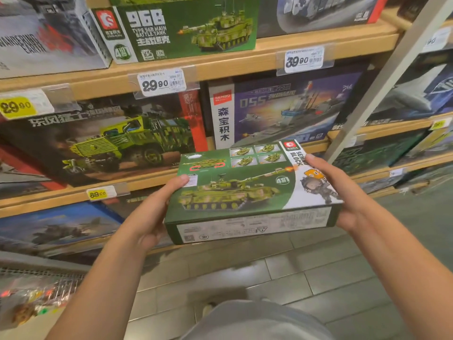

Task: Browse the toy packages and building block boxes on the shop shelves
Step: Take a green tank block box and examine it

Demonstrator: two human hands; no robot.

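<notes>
Both hands' fingers [182, 179], tank box [245, 192] btwn

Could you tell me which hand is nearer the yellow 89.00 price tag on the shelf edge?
Left. The left hand sits just right of the yellow price tag; the right hand holds the green tank box's far end.

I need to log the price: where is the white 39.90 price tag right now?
In the head view, upper right: the white 39.90 price tag hangs on the wooden shelf edge, above the purple warship block box.
</notes>
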